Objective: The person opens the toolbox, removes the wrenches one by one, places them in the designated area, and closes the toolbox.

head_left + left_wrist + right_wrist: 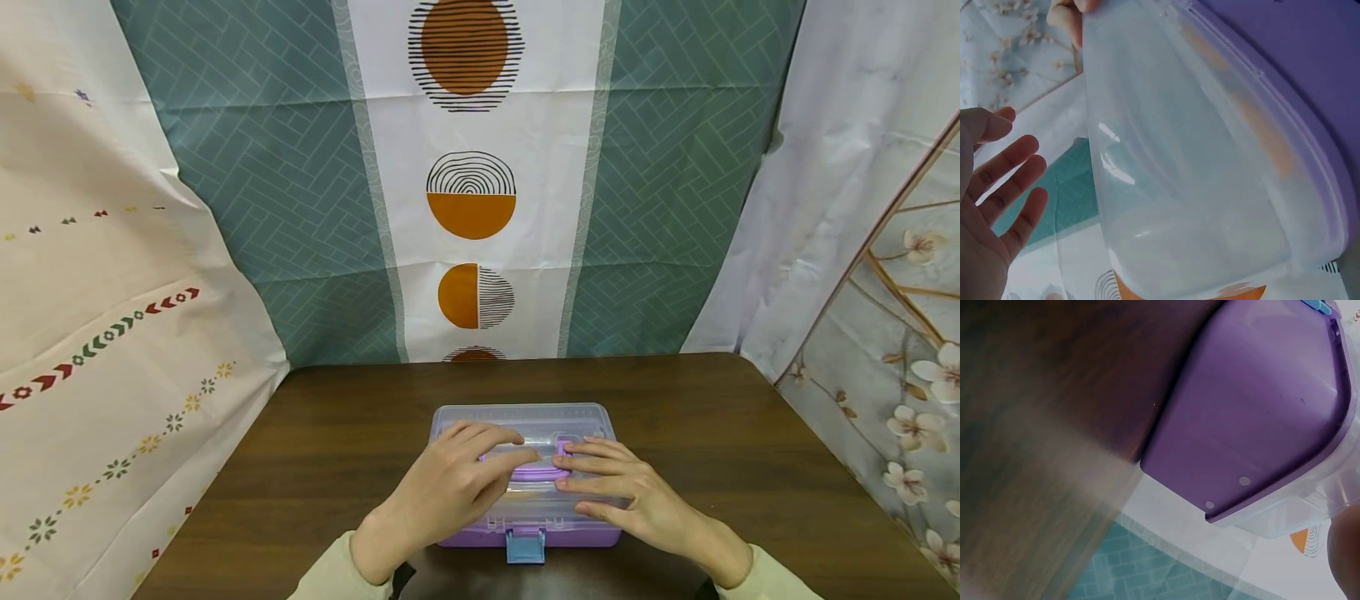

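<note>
The left hand [457, 471] hovers above the left half of a rectangular plastic box with a clear lid [517, 414] and a purple base [468, 540]; its fingers are spread and loosely bent, grasping nothing. The right hand [618, 486] reaches over the box's right side, fingers fairly straight and fanned, tips at the right end of a purple plastic handle [532, 475] on top of the box; how firmly they touch cannot be told. At the middle of the box's near side is a light-blue plastic latch [525, 547]. Orange-tinted shapes [1266, 134] show blurred through the box's wall.

Beneath the box is a dark brown wood-grain table [345, 450]. Behind the box hangs a green-and-white cloth with orange circles [300, 167]; left of it, a cream patterned cloth [112, 250]; far right of it, a pale floral cloth [900, 333].
</note>
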`<state>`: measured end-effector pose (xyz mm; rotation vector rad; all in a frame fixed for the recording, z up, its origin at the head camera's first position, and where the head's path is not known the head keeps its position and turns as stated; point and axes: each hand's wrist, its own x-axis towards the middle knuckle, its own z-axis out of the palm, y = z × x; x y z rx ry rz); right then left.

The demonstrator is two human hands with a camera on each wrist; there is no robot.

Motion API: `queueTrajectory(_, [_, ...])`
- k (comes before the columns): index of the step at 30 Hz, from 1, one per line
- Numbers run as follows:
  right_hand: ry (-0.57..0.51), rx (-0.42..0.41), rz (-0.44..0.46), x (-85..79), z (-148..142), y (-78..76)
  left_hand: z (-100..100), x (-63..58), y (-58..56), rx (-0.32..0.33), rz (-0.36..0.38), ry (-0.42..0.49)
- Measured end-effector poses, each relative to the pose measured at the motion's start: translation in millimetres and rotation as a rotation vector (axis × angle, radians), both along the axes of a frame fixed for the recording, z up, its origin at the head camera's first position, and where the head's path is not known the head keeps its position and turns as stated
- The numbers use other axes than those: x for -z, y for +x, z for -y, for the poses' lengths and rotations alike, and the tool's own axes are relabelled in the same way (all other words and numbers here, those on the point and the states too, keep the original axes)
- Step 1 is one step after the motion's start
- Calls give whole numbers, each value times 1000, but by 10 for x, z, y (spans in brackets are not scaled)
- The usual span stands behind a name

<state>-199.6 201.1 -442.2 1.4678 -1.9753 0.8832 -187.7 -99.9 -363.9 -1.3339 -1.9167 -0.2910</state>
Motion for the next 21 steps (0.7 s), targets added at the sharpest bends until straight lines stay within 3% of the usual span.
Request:
queueTrajectory(6, [-5,-6,-13,1,6,-4,63,-42,-46,-7,133,102])
queueTrajectory(13, [-7,-5,-17,-7,23,-11,86,-62,-76,-1,203,158])
queueTrajectory(19, [-9,-8,-25,-15,22,-5,141,-78,-79,-21,416,264])
queueTrajectory(21, [-9,-5,-24,-17,17,-2,171,-90,-97,-23,451,293])
